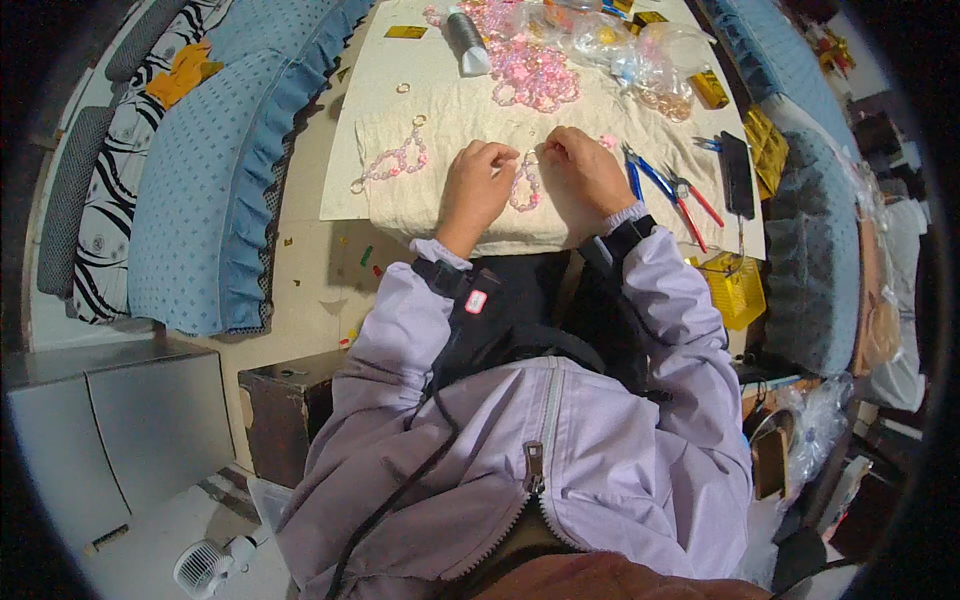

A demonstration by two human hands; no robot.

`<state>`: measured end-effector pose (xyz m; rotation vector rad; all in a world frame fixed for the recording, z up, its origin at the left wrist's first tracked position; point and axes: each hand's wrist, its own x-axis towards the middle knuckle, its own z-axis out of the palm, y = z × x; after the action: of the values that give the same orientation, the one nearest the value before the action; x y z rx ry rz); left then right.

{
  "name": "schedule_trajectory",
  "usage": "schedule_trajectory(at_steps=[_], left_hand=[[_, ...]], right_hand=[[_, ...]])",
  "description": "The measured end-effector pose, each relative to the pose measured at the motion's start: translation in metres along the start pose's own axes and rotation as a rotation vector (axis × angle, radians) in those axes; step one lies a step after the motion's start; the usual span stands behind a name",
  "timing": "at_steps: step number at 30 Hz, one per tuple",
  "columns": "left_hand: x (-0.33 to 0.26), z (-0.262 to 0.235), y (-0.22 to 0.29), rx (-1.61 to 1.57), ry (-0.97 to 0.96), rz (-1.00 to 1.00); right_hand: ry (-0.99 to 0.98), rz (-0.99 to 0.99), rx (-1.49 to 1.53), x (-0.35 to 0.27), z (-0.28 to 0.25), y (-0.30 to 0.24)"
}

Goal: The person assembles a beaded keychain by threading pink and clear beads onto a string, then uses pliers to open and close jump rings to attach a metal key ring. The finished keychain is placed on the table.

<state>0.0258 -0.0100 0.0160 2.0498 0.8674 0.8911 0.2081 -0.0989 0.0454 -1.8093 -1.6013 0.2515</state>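
Note:
A small loop of pink and clear beads, a beaded strand (525,192), lies on the cream cloth (420,215) between my hands. The fingers of my left hand (480,188) are pinched at the upper left of this strand. On the other side, my right hand (588,172) is also closed, with thumb and forefinger at the strand's top end near a small gold ring (530,158). What exactly sits in the right fingertips is too small to make out. Left of my hands rests another pink beaded strand (400,160) with gold rings at its ends.
Beyond my hands lie a heap of pink beaded strands (535,80), a grey spool (466,45) and clear plastic bags (600,40). To the right are blue-handled pliers (650,175), red-handled pliers (690,200), a dark phone (736,175) and a yellow basket (735,290). Blue-covered sofas (215,190) flank the table.

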Motion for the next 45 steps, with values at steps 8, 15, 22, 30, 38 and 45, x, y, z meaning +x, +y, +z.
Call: schedule_trajectory(at_steps=[8,15,22,30,38,45], left_hand=[[0.009,0.013,0.009,0.196,-0.007,-0.003],[0.008,0.023,0.012,0.28,0.073,0.028],[0.004,0.03,0.009,0.258,0.159,0.048],[0.003,0.031,0.008,0.288,0.166,0.057],[0.003,0.031,0.006,0.287,0.171,0.066],[0.0,0.03,0.009,0.253,0.18,0.065]], right_hand=[[-0.081,-0.127,-0.034,0.012,0.002,0.023],[-0.111,-0.152,0.023,0.01,-0.001,0.031],[-0.175,-0.18,0.1,0.017,-0.002,0.035],[-0.193,-0.178,0.013,0.02,-0.002,0.035],[-0.215,0.096,0.309,0.017,-0.002,0.028],[-0.307,-0.063,0.156,0.034,0.001,0.033]])
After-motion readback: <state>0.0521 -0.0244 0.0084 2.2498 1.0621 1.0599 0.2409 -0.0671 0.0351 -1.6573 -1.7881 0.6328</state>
